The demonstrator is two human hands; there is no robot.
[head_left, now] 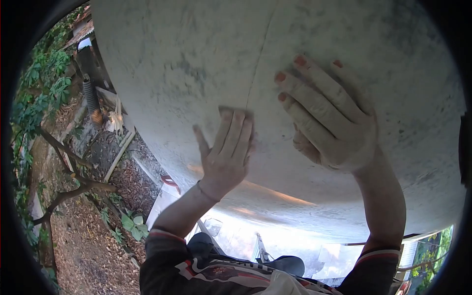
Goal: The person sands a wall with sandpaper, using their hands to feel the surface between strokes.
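Note:
A large pale, curved surface (211, 64) with grey smudges and a thin dark line fills most of the view. My left hand (226, 157) presses a small dark piece of sandpaper (228, 107) flat against it, beside the lower end of the line. Only the sheet's edges show past my fingertips; the little finger stands apart. To the right, my right hand (334, 123) lies palm down on the same surface, fingers spread and dusty, with reddish fingertips. Nothing shows in that hand.
Sloping ground with dry leaves (88, 241) lies at the left, with a bare branch (73, 189), green foliage (54, 73) and a ribbed pipe (92, 103). A red-handled tool (170, 183) sits near the surface's lower left edge. Below my torso is a brightly lit floor (236, 236).

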